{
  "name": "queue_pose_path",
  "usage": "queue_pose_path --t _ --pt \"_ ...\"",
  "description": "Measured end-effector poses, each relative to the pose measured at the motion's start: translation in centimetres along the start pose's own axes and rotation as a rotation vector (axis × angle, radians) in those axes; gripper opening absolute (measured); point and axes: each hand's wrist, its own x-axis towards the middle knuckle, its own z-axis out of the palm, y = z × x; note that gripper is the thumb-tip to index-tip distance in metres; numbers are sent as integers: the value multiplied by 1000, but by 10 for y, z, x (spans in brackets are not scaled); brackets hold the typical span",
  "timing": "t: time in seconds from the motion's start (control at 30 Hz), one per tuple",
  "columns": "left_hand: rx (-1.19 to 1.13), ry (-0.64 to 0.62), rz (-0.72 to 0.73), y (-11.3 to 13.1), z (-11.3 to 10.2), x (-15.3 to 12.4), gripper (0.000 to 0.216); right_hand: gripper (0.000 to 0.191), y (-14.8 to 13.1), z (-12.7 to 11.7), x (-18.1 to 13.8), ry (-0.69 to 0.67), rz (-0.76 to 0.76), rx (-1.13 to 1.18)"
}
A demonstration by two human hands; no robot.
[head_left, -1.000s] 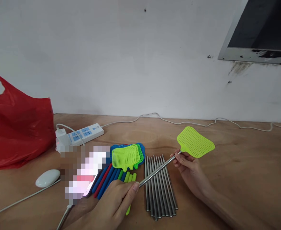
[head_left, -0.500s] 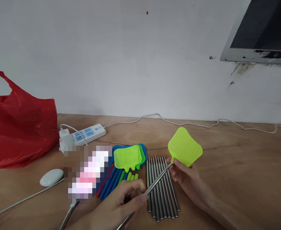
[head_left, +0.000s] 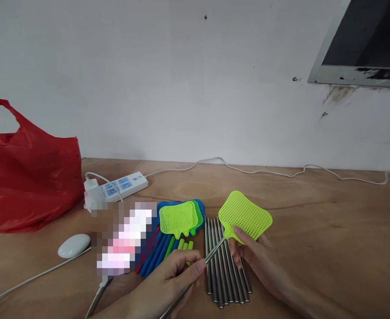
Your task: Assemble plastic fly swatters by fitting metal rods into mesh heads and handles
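My left hand [head_left: 173, 277] is closed around a thin metal rod [head_left: 215, 250], which slants up to the right. The rod's upper end meets the neck of a yellow-green fly swatter head [head_left: 246, 217]. My right hand [head_left: 263, 259] pinches that mesh head near its neck, thumb on top. Below the held rod lies a row of several loose metal rods [head_left: 228, 283]. Beside them is a pile of swatter heads [head_left: 178, 218], yellow-green over green and blue. Several coloured tubes [head_left: 157, 252] in red, blue, green and yellow-green lie partly behind my left hand.
A blurred-out device with a lit screen [head_left: 125, 241] stands left of the tubes, a cable at its base. Farther left are a white mouse-shaped object [head_left: 74, 246], a white power strip [head_left: 128, 188] and a red plastic bag [head_left: 32, 177]. A white cord [head_left: 254, 171] runs along the wall.
The swatter head and my right hand have moved left and down toward my left hand. Less rod shows between my hands. My left hand has barely moved.
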Motion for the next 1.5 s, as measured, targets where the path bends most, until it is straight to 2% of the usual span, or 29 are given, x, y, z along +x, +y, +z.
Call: queue_pose_path --t 0.13,0.43,0.7,1.0,1.1,1.2,1.3,1.4,1.5 --pt "57 -27 21 2 -1 -1 54 36 2 -1 0 95 -33 -21" --pt "70 -31 7 2 -2 -1 54 36 -8 -9 10 268 -156 92" --pt "-10 47 9 -4 -3 -1 58 39 -6 -6 9 129 -82 54" --pt "40 57 19 -1 0 0 58 40 -5 -5 6 82 -75 17" --pt "42 69 21 0 -5 2 59 37 -10 -8 9 163 -118 62" --pt "40 23 -18 2 -10 1 62 36 -19 -15 18 291 -218 136" --pt "81 20 -9 4 -11 -2 61 39 -21 -21 22 345 -269 151" --pt "112 13 28 5 -10 -4 59 40 -9 -18 15 274 -203 65" --pt "114 -26 53 6 -8 -5 58 50 6 -9 0 48 -33 -108"
